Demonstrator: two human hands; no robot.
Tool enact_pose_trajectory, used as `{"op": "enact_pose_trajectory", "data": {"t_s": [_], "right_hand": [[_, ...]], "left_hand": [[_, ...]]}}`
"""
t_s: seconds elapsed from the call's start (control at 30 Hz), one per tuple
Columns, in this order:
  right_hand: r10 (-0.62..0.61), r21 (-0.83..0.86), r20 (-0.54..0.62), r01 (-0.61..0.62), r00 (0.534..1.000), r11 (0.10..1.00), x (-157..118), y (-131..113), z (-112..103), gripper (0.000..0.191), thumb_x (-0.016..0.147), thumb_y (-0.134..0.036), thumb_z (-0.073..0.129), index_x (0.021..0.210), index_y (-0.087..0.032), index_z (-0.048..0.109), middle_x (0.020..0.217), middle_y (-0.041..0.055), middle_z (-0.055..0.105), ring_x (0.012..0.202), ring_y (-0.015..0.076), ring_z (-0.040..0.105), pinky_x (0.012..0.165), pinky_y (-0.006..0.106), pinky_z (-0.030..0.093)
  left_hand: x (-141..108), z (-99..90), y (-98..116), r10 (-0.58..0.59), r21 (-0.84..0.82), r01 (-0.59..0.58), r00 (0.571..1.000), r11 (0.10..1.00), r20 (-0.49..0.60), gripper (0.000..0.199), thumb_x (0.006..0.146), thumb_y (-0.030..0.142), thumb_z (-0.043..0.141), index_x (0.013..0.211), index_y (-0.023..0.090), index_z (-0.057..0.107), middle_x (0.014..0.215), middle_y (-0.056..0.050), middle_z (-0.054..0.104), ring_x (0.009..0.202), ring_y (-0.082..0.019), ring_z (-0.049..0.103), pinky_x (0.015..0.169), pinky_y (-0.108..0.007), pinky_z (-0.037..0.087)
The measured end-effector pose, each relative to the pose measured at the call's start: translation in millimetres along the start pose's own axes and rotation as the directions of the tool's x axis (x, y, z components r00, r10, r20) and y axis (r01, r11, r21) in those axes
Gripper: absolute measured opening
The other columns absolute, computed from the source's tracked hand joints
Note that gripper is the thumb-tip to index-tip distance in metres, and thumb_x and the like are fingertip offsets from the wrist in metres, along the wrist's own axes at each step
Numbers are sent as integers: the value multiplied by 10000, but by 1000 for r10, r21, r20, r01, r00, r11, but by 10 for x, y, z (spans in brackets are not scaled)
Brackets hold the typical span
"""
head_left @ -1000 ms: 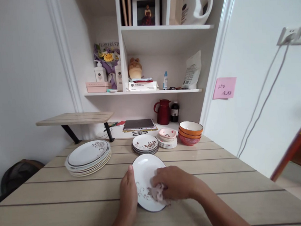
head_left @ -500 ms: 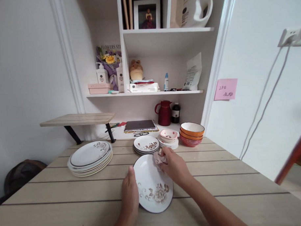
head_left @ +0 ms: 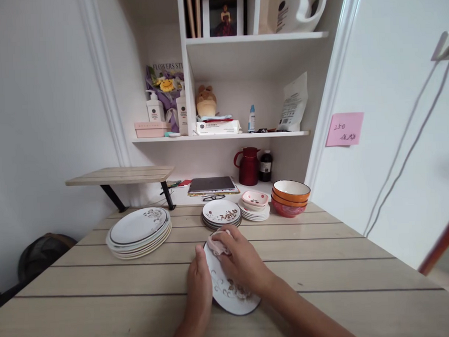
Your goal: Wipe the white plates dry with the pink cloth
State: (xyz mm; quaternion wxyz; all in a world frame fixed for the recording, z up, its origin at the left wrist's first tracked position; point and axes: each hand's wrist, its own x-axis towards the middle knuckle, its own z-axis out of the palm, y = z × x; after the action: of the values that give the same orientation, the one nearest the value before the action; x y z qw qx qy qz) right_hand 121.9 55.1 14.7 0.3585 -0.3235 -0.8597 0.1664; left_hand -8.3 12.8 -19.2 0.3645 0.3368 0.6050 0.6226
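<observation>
A white plate (head_left: 221, 285) with a brown flower pattern and dark rim is tilted up in front of me above the wooden table. My left hand (head_left: 199, 282) grips its left rim, thumb along the edge and the other fingers out of sight behind. Bunched in my right hand (head_left: 242, 261) is a pale pink cloth (head_left: 217, 243), pressed on the plate's upper left face. My right hand and forearm hide the plate's right side. Just behind it stands a stack of small flowered plates (head_left: 220, 212).
Larger plates (head_left: 138, 228) are stacked at the left, near a raised wooden shelf (head_left: 119, 175). Small white plates (head_left: 256, 215) carry pink dishes (head_left: 255, 199); orange and red bowls (head_left: 291, 198) stand right of them. A red jug (head_left: 248, 166) and a laptop (head_left: 210, 184) are behind.
My right hand has slid the cloth leftward across the plate, from its upper right to its upper left. My left hand keeps its hold on the rim. The camera view has shifted slightly.
</observation>
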Motion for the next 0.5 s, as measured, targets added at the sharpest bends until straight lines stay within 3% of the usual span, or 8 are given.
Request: {"op": "enact_pose_trajectory", "data": {"t_s": [0.13,0.27,0.4,0.47,0.5], "right_hand": [[-122,122,136,106,983,987,-51,-78,-99,454,742,-156,643,1178,-254,562,1348,70,426,1199,219,445,1009,366,363],[-172,189,261,124,950,974,-78,-153,-205,318,735,-207,707,1046,-255,658,1378,56,428,1254,238,419,1063,400,303],[-302,336,389,171,871,926,-89,-188,-327,242,756,-78,629,904,-249,716,1301,17,504,1192,173,497,1002,268,374],[-360,396,455,177,815,901,-91,-166,-363,253,749,-51,617,881,-242,719,1270,9,519,1147,147,535,942,208,409],[-352,388,465,171,812,906,-87,-140,-365,264,739,-42,618,883,-240,717,1268,9,514,1133,144,544,922,198,419]], "left_hand": [[23,-19,-46,-16,-58,16,1000,998,10,719,768,720,399,1013,104,678,1159,-173,671,1183,-310,542,1029,-393,362],[27,-29,-70,-97,-229,120,989,966,110,778,733,763,403,1040,104,679,1084,-152,708,1101,-303,607,960,-399,449],[15,-41,-46,-146,-324,164,986,932,80,730,735,734,454,994,96,697,950,-146,742,1010,-301,658,913,-401,493],[16,-46,-39,-151,-305,160,987,939,50,727,739,730,452,954,82,703,897,-154,746,976,-307,670,886,-408,509],[19,-46,-40,-148,-281,154,988,947,39,727,738,729,454,947,78,702,890,-158,746,971,-311,672,876,-412,514]]}}
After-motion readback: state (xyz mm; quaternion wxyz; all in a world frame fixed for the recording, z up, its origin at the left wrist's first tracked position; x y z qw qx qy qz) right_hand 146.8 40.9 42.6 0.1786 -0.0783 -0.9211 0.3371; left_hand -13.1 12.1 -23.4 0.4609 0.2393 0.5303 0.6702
